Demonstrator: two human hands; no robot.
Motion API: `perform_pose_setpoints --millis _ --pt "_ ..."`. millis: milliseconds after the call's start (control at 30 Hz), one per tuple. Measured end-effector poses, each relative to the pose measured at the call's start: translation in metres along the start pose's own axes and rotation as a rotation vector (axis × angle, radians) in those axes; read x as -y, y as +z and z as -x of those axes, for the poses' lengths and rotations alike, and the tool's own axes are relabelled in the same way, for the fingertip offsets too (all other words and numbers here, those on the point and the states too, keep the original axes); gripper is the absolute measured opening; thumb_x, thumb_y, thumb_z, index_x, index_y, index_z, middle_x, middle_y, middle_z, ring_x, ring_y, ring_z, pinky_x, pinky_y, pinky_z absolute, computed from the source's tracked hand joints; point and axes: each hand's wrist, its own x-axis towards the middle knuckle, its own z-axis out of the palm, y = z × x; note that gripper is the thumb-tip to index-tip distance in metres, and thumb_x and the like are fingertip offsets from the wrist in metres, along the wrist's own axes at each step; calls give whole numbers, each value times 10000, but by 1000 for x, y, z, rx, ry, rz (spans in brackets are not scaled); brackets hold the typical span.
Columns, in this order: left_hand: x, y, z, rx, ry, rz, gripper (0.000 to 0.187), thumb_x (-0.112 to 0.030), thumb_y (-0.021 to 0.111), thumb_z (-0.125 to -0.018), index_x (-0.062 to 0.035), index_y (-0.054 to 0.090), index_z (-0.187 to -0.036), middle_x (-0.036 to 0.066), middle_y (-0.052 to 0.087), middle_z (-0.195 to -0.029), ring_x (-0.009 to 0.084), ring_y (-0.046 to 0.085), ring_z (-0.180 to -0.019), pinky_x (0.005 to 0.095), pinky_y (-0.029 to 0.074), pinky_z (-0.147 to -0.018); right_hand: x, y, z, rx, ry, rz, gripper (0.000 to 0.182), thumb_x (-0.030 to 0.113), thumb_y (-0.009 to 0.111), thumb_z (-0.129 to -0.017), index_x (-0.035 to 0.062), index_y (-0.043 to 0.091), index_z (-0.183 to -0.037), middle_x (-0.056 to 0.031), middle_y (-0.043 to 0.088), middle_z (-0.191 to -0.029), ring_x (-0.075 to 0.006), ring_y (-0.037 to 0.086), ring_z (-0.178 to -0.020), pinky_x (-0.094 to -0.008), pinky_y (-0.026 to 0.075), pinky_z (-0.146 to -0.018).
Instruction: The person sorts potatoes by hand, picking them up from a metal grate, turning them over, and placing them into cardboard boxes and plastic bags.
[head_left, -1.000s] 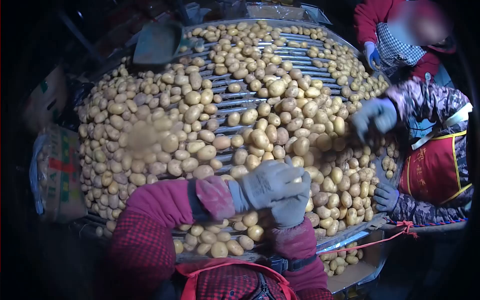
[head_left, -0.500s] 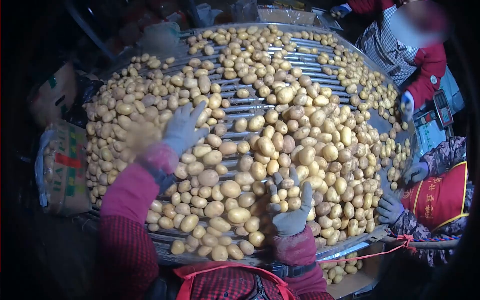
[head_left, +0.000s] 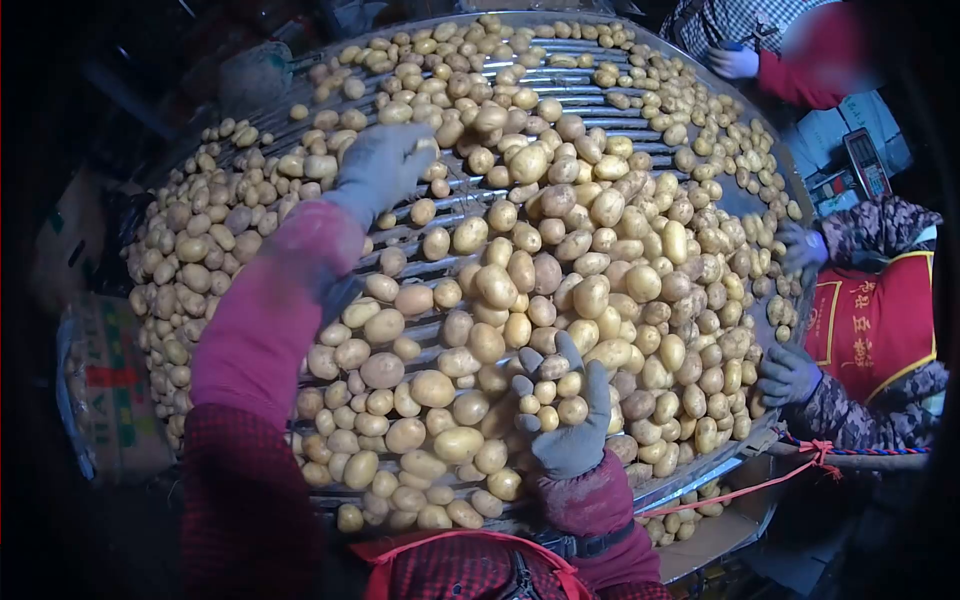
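Note:
My left hand, in a grey glove, reaches over the far middle of the potato pile. Its fingers curl at a potato, which they partly hide. Closer to me, my right hand, also gloved, is turned palm up with its fingers bent around several small potatoes. Loose potatoes of mixed sizes lie around both hands on a rack of metal bars.
On the right, a co-worker's gloved hands rest at the rack's edge. Another person's gloved hand is at the far right. A printed box stands left, a digital scale right. Potatoes fill a carton below the front edge.
My left hand has moved farther away over the pile, and its spread fingers have curled in. My right hand still holds the small potatoes. The far person's hand has shifted up and left.

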Motion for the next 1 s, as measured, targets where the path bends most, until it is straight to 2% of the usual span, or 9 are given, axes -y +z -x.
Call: perform_pose_setpoints --millis 100,367,467,533,567,667,767,833,1000 --pt "-8 14 17 328 102 -301 402 -346 632 -966 -148 667 -1315 165 744 -1114 373 703 -1068 479 534 -931 -3 -5 1 105 51 -67 650 573 388 -1089 195 380 -1618 -148 588 -1452 -300 639 -1193 -391 591 -930" --pt "-39 82 -12 184 5 -334 381 -387 712 -874 -126 703 -1151 164 729 -1165 350 713 -1088 479 546 -935 -3 -4 0 82 25 132 686 569 395 -1086 145 362 -1625 -173 526 -1534 -306 623 -1225 -384 579 -941" --pt "-63 54 30 157 44 10 328 -302 667 -929 -163 714 -1222 156 737 -1133 336 720 -1076 468 578 -864 -5 11 1 56 -30 201 713 557 366 -1099 96 312 -1640 -215 489 -1552 -349 598 -1282 -418 540 -1034" --pt "-101 28 89 48 392 59 347 -257 647 -944 -208 699 -1284 126 691 -929 340 686 -872 460 552 -744 -7 22 5 82 -16 153 728 546 358 -1108 75 268 -1655 -252 460 -1563 -388 576 -1326 -470 472 -1140" --pt "-117 26 113 142 525 85 384 -238 672 -911 -218 689 -1294 93 652 -894 315 648 -838 461 523 -742 -10 28 6 30 -24 143 704 553 437 -1081 109 356 -1622 -168 497 -1551 -302 588 -1321 -402 549 -1039" --pt "-140 37 174 59 885 353 394 -288 700 -908 -234 688 -1298 81 644 -1147 314 639 -1065 475 493 -880 -17 -43 -9 552 54 -210 677 530 454 -1082 92 386 -1594 -167 505 -1533 -290 551 -1387 -413 486 -1139" --pt "-145 23 194 13 888 355 351 -325 701 -926 -215 702 -1260 88 633 -1231 331 625 -1127 497 484 -897 -19 21 8 50 -78 179 669 541 463 -1075 95 405 -1570 -152 542 -1493 -280 591 -1325 -401 539 -1068" --pt "-133 7 188 45 867 433 347 -356 700 -937 -177 710 -1234 129 639 -1254 348 631 -1132 501 485 -896 -19 25 9 -36 -131 286 685 570 452 -1069 122 395 -1583 -146 562 -1473 -276 627 -1236 -381 593 -933" --pt "-35 -12 132 -55 -12 311 509 -311 689 -958 -71 603 -1400 217 639 -1340 373 650 -1177 450 503 -1008 -3 7 7 127 93 76 698 619 434 -1055 219 365 -1622 -134 582 -1461 -277 651 -1132 -380 622 -763"
